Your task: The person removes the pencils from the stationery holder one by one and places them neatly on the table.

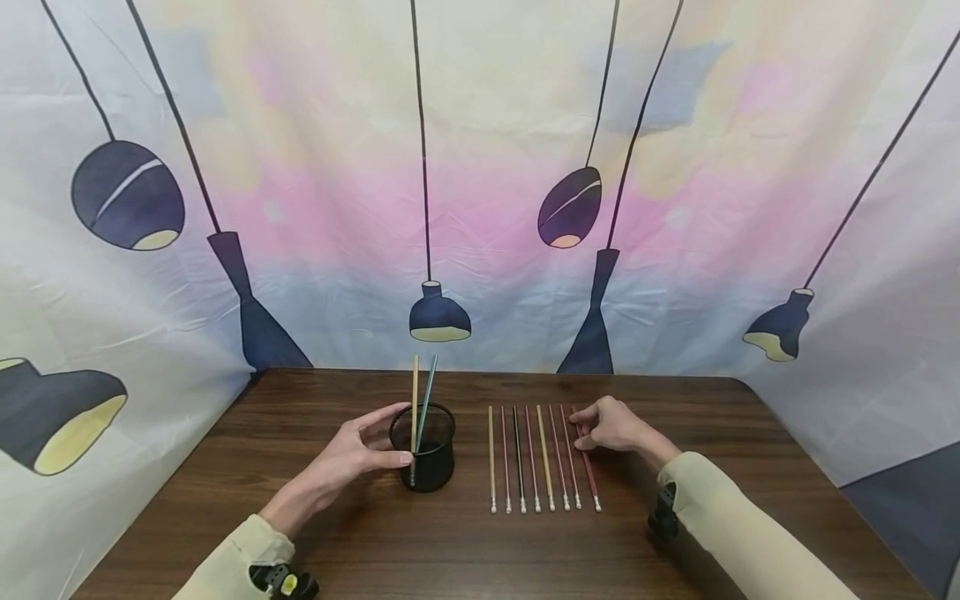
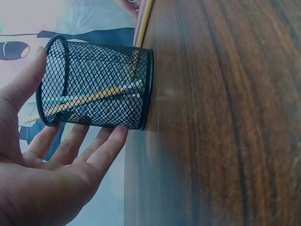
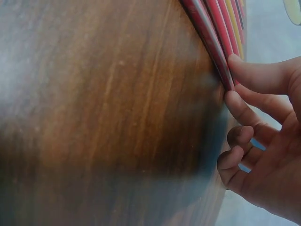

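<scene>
A black mesh pencil cup [image 1: 437,473] stands upright on the table, holding a yellow pencil [image 1: 415,385] and a light blue pencil [image 1: 429,387]. My left hand [image 1: 339,463] holds the cup from its left side, the thumb by the rim and the fingertips [image 2: 121,133] against the mesh. To the right lies a row of pencils, among them a yellow one [image 1: 492,458] and a black one [image 1: 517,454]. Thumb and fingers of my right hand [image 1: 617,427] pinch the far end of the rightmost red pencil [image 1: 590,479], which lies slanted beside the row with its eraser end towards me.
The dark wooden table [image 1: 450,550] reaches back to a cloth backdrop [image 1: 495,208] printed with hanging lamps. Each wrist wears a black strapped device, the left one [image 1: 283,581] and the right one [image 1: 663,510].
</scene>
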### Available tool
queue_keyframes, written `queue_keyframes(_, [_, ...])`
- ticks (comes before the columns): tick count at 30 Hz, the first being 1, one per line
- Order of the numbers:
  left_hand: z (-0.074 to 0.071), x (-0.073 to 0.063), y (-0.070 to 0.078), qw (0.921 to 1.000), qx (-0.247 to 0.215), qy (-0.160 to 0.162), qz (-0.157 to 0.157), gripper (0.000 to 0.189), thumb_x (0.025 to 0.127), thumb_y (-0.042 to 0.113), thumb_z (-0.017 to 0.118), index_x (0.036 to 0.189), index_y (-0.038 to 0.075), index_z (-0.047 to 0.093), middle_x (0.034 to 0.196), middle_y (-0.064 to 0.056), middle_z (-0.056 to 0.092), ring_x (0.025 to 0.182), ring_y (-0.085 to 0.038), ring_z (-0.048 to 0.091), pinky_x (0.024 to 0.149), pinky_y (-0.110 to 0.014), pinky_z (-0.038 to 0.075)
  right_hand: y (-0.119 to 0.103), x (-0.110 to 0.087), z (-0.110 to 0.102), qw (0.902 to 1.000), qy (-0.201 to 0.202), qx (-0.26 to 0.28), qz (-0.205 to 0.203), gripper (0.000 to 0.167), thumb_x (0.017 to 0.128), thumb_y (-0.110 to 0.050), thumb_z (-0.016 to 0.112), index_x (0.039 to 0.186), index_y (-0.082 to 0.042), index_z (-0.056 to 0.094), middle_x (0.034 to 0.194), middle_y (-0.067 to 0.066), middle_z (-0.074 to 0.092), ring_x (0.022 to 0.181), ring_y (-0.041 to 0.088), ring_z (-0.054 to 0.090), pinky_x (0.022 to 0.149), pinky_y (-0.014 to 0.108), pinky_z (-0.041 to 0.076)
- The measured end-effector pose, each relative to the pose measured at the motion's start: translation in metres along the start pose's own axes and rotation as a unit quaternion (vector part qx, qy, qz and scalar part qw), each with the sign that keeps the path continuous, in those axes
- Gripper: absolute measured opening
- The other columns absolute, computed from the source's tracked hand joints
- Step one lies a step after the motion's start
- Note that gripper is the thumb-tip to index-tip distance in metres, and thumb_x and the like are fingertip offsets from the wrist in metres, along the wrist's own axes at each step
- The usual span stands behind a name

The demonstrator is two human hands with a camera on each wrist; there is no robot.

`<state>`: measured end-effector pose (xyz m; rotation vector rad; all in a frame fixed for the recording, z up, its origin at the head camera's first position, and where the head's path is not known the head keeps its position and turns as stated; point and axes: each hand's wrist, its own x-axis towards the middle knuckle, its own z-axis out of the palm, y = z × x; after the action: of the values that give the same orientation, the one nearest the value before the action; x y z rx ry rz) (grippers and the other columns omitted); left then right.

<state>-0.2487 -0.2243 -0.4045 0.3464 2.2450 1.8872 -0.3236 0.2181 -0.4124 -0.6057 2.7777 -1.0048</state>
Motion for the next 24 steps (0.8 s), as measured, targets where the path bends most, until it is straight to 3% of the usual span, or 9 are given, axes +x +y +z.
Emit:
queue_keyframes(10, [0.0,0.0002,-0.0004,1.0,0.0,-0.002,0.0,0.084,0.09,0.014,0.085,0.162,0.01,0.043,0.151,-0.023,0.052,0.137,-0.044,0.053,0.1,-0.047,0.052,0.0006,0.002,0.0049,0.9998,0.008,0.01,0.017,0.041,0.083,0.0,0.086,0.122,0.008,0.075,0.082,-0.001,0.071,0.07,0.017,0.05,0.07,0.033,0.043])
queue_keyframes(15, [0.0003,0.0002,-0.0008,1.0,-0.004,-0.003,-0.001,0.084,0.09,0.013,0.085,0.162,0.009,0.043,0.151,-0.023,0.052,0.136,-0.044,0.054,0.098,-0.046,0.053,0.0014,0.0038,0.0056,0.9998,0.01,0.005,0.014,0.04,0.082,-0.001,0.087,0.12,0.008,0.076,0.098,0.009,0.077,0.07,0.016,0.05,0.074,0.034,0.044])
queue_keyframes(18, [0.0004,0.0001,-0.0006,1.0,-0.004,-0.002,-0.001,0.083,0.09,0.013,0.085,0.162,0.009,0.043,0.152,-0.024,0.051,0.136,-0.044,0.053,0.098,-0.046,0.053,0.0012,0.0042,0.0054,0.9998,0.007,0.009,0.017,0.04,0.083,-0.001,0.087,0.12,0.008,0.076,0.094,0.008,0.077,0.069,0.016,0.05,0.076,0.035,0.044])
queue_keyframes(21, [0.0005,0.0001,-0.0007,1.0,-0.003,0.0,-0.001,0.084,0.09,0.014,0.085,0.162,0.009,0.043,0.152,-0.024,0.051,0.137,-0.045,0.053,0.099,-0.047,0.053,0.0008,0.0043,0.0049,0.9998,0.004,0.008,0.016,0.041,0.083,-0.001,0.086,0.122,0.009,0.075,0.079,0.0,0.071,0.068,0.015,0.05,0.077,0.035,0.044])
queue_keyframes(24, [0.0005,0.0001,-0.0005,1.0,-0.002,0.0,-0.001,0.084,0.09,0.013,0.085,0.162,0.009,0.043,0.153,-0.024,0.05,0.137,-0.044,0.053,0.099,-0.047,0.053,0.0001,0.0039,0.0043,0.9998,0.005,0.01,0.019,0.042,0.083,-0.002,0.087,0.122,0.008,0.075,0.077,-0.003,0.069,0.069,0.015,0.051,0.077,0.035,0.043])
